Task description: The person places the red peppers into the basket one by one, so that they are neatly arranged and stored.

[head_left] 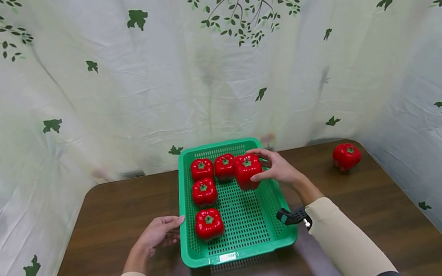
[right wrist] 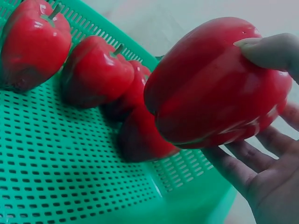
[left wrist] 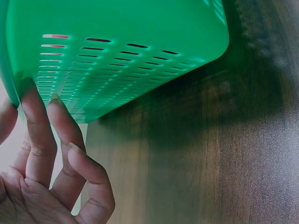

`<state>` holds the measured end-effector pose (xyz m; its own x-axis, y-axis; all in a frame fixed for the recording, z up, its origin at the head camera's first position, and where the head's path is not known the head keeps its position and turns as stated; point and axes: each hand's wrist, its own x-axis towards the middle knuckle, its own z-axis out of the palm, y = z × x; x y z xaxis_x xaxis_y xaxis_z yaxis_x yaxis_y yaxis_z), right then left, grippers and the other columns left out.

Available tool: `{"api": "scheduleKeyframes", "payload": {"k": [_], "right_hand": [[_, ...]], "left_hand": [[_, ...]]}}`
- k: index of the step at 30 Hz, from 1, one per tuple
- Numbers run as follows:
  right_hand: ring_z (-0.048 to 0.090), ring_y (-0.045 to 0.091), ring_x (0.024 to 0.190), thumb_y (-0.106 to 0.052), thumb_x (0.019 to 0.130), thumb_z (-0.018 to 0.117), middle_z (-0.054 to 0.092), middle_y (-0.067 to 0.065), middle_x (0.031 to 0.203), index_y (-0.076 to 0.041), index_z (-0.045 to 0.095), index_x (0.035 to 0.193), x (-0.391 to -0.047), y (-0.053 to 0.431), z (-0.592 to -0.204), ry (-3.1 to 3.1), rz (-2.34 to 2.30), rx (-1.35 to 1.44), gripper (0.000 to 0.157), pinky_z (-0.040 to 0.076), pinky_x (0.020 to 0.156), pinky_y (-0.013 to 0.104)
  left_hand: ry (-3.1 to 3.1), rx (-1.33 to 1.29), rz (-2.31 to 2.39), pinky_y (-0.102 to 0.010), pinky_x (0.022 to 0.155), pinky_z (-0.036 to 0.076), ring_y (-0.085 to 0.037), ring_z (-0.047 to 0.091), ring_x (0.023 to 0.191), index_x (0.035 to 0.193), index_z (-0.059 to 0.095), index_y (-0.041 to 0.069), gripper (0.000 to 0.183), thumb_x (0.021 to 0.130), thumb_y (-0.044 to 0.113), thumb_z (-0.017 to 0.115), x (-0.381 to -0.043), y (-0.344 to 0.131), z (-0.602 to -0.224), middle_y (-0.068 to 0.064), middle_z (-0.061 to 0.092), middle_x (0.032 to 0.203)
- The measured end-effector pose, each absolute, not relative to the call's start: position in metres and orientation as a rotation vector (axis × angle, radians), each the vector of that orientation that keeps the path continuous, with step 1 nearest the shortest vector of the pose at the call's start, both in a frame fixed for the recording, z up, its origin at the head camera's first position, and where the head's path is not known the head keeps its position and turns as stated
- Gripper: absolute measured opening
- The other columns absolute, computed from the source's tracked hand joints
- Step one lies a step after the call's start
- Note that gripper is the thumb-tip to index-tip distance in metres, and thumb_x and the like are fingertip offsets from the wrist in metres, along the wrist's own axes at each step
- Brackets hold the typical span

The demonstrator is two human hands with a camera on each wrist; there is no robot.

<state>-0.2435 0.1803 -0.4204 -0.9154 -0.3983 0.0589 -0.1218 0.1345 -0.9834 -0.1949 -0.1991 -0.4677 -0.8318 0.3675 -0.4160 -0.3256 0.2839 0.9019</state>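
My right hand [head_left: 275, 168] grips a glossy red bell pepper [head_left: 247, 171], thumb on one side and fingers on the other. In the right wrist view this pepper [right wrist: 210, 84] is held over the green basket, its bottom end facing away from the palm. Several more red bell peppers [head_left: 209, 224] sit inside the basket, along its left side and at the back. My left hand [head_left: 160, 232] pinches the left rim of the green plastic basket [head_left: 241, 254]. Seen from the left wrist, the fingers [left wrist: 39, 135] reach under the rim against the slotted side wall.
Another red bell pepper [head_left: 346, 156] lies on the brown wooden table [head_left: 125, 199] near its back right corner. Behind the table hangs a pale curtain [head_left: 207, 86] printed with leaves and branches. Bare basket floor [head_left: 244, 218] shows at the front right.
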Motion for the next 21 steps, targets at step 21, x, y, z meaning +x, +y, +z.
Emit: {"api": "scheduleKeyframes", "payload": {"k": [21], "right_hand": [[0.047, 0.038, 0.118, 0.004, 0.077, 0.073, 0.046, 0.019, 0.135, -0.003, 0.044, 0.135, -0.256, 0.149, -0.451, 2.272, -1.807, -0.329, 0.065, 0.052, 0.085, 0.043]], "left_hand": [[1.995, 0.038, 1.599, -0.032, 0.072, 0.052, -0.017, 0.064, 0.075, 0.109, 0.067, -0.002, 0.04, 0.095, 0.035, 0.06, -0.195, -0.2, -0.467, 0.0, 0.07, 0.082]]}}
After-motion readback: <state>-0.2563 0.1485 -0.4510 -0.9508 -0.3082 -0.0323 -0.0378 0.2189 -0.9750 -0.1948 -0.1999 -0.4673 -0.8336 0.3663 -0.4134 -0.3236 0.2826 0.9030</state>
